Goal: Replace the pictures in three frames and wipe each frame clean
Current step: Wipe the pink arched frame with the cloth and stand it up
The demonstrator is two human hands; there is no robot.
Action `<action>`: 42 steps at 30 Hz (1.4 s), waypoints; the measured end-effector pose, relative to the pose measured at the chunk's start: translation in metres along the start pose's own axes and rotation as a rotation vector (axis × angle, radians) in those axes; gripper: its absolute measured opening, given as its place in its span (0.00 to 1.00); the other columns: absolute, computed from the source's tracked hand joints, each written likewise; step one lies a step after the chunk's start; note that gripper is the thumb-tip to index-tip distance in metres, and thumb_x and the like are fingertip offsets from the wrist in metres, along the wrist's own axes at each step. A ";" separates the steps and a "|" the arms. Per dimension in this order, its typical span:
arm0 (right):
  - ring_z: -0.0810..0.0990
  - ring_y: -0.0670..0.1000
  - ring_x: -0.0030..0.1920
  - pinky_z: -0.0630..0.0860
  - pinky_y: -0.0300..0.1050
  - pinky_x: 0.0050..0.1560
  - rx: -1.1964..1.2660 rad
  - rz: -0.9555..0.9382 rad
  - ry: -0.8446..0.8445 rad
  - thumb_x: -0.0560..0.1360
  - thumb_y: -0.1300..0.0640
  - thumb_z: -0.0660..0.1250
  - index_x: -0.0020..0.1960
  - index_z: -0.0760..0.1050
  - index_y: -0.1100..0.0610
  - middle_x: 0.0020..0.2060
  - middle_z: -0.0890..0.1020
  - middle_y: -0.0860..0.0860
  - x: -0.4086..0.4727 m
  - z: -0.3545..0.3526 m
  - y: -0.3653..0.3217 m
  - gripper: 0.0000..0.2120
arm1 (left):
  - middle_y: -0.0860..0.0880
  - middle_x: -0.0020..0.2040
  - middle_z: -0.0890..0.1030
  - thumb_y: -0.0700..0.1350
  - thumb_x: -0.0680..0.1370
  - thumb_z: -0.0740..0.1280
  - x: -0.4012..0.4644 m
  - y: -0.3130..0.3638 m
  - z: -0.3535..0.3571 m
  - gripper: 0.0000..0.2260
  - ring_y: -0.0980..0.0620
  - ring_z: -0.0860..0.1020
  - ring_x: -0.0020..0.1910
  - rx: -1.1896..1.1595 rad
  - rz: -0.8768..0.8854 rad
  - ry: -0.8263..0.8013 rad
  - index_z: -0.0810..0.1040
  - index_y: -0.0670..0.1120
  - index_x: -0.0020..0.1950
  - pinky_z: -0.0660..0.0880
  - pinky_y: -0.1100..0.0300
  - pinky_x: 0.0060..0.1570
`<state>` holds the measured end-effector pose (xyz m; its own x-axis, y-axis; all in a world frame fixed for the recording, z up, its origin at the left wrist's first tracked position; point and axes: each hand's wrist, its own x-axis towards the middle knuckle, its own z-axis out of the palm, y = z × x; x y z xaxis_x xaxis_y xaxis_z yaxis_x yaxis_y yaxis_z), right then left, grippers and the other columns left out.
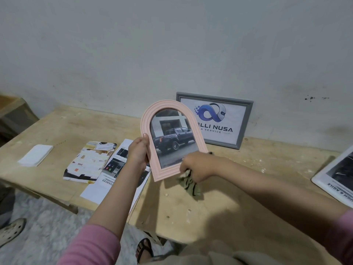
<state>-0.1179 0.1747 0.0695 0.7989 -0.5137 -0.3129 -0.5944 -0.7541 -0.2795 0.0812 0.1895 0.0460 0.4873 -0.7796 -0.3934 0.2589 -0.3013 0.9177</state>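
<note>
Pink and arched, the frame [172,140] stands upright off the table [229,197] at picture centre, its long axis running top to bottom; the left hand [138,152] grips its left edge, thumb on the rim. The right hand [198,166], nearer the lower right corner, is bunched round an olive cloth [189,185] against the glass, so wiping likely sweeps up and leftward.

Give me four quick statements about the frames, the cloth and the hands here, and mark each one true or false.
1. The left hand holds the pink frame. True.
2. The pink frame lies flat on the table. False: it is held up off it.
3. The right hand grips a cloth. True.
4. The grey frame holds a truck picture. False: it shows a logo; the truck is in the pink frame.
</note>
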 end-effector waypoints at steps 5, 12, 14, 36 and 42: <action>0.77 0.50 0.40 0.72 0.36 0.40 0.497 0.122 0.520 0.65 0.72 0.57 0.50 0.80 0.57 0.39 0.80 0.50 -0.002 -0.035 0.021 0.21 | 0.43 0.41 0.80 0.53 0.80 0.62 -0.002 -0.004 -0.003 0.14 0.46 0.77 0.42 0.046 0.017 -0.002 0.77 0.44 0.45 0.74 0.53 0.41; 0.67 0.58 0.68 0.67 0.54 0.65 0.276 0.208 0.769 0.66 0.76 0.57 0.70 0.65 0.60 0.70 0.69 0.56 0.023 -0.044 0.014 0.34 | 0.44 0.34 0.69 0.56 0.79 0.62 -0.022 -0.014 0.016 0.16 0.49 0.67 0.34 0.083 0.048 -0.088 0.72 0.45 0.38 0.65 0.57 0.35; 0.54 0.58 0.75 0.56 0.61 0.71 0.146 0.288 0.583 0.67 0.77 0.58 0.75 0.57 0.58 0.76 0.54 0.55 0.026 -0.034 0.008 0.38 | 0.45 0.37 0.68 0.59 0.77 0.63 -0.021 -0.013 0.023 0.19 0.49 0.64 0.35 0.074 0.072 -0.100 0.73 0.43 0.41 0.64 0.56 0.36; 0.71 0.54 0.48 0.70 0.49 0.37 -0.029 -0.119 0.253 0.65 0.71 0.61 0.54 0.75 0.54 0.42 0.78 0.52 -0.003 0.020 -0.020 0.21 | 0.45 0.35 0.75 0.52 0.82 0.57 -0.027 -0.025 0.020 0.18 0.48 0.73 0.37 0.003 0.181 0.182 0.72 0.40 0.39 0.73 0.55 0.43; 0.75 0.52 0.41 0.73 0.45 0.37 0.229 0.001 -0.033 0.66 0.69 0.65 0.40 0.75 0.50 0.36 0.78 0.48 -0.017 -0.013 -0.011 0.14 | 0.49 0.30 0.62 0.50 0.82 0.56 -0.038 -0.028 0.032 0.19 0.52 0.61 0.31 0.113 0.255 0.168 0.60 0.45 0.33 0.60 0.58 0.33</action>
<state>-0.1242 0.1865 0.0898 0.7970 -0.4981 -0.3415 -0.6036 -0.6390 -0.4767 0.0284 0.2103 0.0372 0.6575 -0.7393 -0.1450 0.0208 -0.1745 0.9844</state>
